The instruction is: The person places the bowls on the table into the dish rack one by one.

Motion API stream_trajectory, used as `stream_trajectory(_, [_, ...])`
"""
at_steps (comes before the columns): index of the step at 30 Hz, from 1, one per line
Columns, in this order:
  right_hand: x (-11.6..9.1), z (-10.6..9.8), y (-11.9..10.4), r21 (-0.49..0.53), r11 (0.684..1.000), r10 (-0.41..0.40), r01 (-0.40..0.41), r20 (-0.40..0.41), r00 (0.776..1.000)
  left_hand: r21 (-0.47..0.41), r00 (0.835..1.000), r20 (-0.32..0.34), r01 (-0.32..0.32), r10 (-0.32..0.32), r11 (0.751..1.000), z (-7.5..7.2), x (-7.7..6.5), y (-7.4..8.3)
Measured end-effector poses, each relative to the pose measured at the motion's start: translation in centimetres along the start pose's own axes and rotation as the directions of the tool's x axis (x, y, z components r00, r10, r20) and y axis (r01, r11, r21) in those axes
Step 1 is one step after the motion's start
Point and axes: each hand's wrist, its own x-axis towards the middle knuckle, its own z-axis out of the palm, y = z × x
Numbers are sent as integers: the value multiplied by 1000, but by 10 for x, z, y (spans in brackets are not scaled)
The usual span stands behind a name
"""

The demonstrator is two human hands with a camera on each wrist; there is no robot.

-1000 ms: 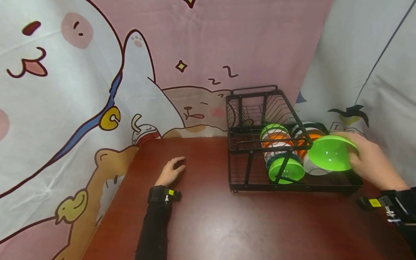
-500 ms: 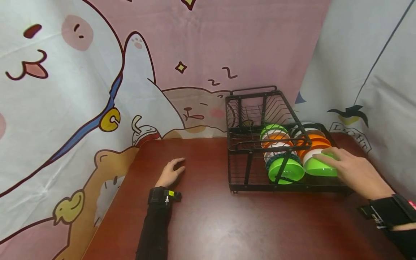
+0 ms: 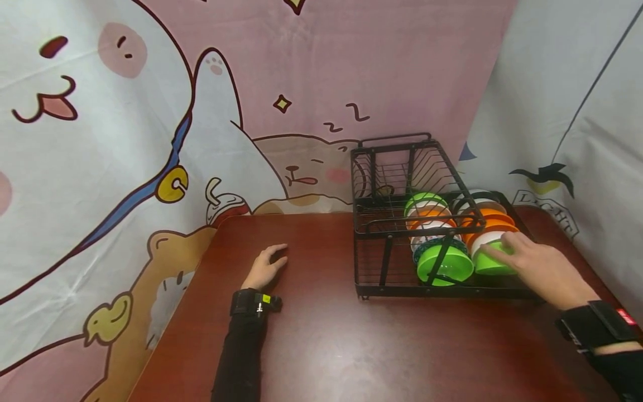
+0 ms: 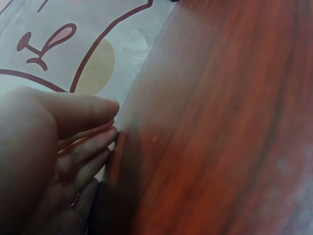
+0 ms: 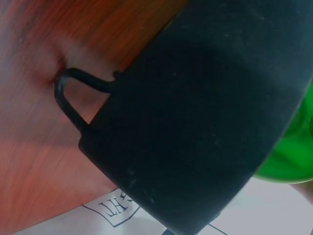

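My right hand [image 3: 547, 271] is at a bright green bowl [image 3: 493, 266] in the right-hand row of the black dish rack [image 3: 442, 291]. Thumb and fingers pinch the bowl's upper right rim, covering part of it. Behind this bowl stand a white bowl, orange bowls and darker ones, nested in a leaning row. In the right wrist view the rack's dark side wall [image 5: 195, 112] hides most of the hand and the green bowl [image 5: 288, 156]. My left hand [image 3: 263, 268] rests on the brown table with loosely bent fingers, holding nothing; its fingers [image 4: 88, 115] show beside the table edge.
A second row of bowls, with a green bowl [image 3: 445, 265] in front, leans left of the first. The rack's upper wire basket [image 3: 417, 187] overhangs that row. A cartoon-printed cloth [image 3: 301, 67] hangs behind the wooden table [image 3: 321, 335].
The green bowl, held up beside the rack a second ago, has come down to the front of the right-hand row with my right hand. My left hand stays put.
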Motion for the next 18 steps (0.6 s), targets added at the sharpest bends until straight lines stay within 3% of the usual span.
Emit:
stream_trajectory(11, [-8,9,5,21,999,43,-43,28,999,11,1000,7,-2,2,1000,-2,0,1])
stream_trajectory(18, [-13,11,6,37,998,60,-59,-26,998,13,1000,18,7,-7,1000,-1,0,1])
